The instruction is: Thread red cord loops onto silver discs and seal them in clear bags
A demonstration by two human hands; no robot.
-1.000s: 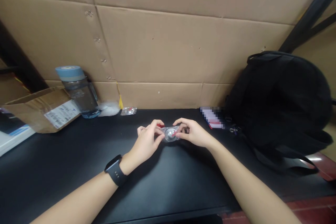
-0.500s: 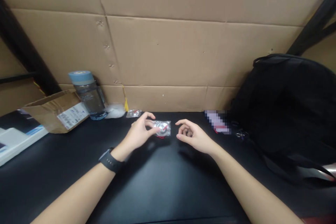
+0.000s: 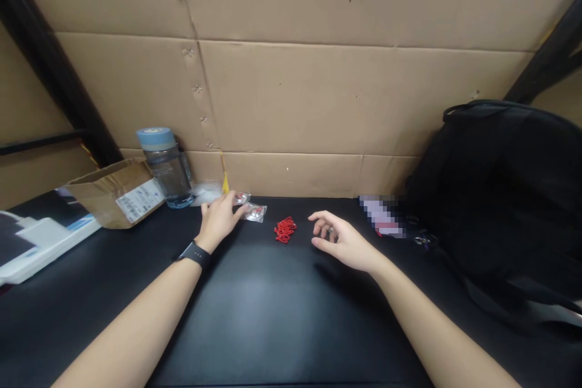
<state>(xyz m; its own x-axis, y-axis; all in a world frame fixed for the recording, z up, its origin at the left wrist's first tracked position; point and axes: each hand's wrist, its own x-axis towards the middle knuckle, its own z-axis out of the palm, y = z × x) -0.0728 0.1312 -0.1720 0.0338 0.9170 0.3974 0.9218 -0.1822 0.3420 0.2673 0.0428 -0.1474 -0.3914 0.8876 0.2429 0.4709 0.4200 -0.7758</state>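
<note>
My left hand (image 3: pixel 219 221), with a dark watch on the wrist, is over the back left of the table. Its thumb meets the near edge of a small clear plastic packet (image 3: pixel 255 213) holding a shiny round piece and something red. Thumb and index finger are apart, and the packet seems to lie on the table. A second clear packet (image 3: pixel 243 197) is just behind, partly covered by the fingers. A small heap of red cord loops (image 3: pixel 285 229) lies between my hands. My right hand (image 3: pixel 339 239) hovers right of it, fingers loosely curled and apart, holding nothing.
At the left are a blue-lidded bottle (image 3: pixel 166 167), an open cardboard box (image 3: pixel 120 194), a white power strip (image 3: pixel 50 248) and crumpled clear plastic (image 3: pixel 205 191). A black backpack (image 3: pixel 500 200) and a blurred-out item (image 3: pixel 382 216) are at the right. Cardboard (image 3: pixel 295 97) walls the back.
My left hand has moved left with the clear packet, which is now beside the other packet. The red cord heap has come into full view. My right hand has hardly moved; the view has shifted slightly.
</note>
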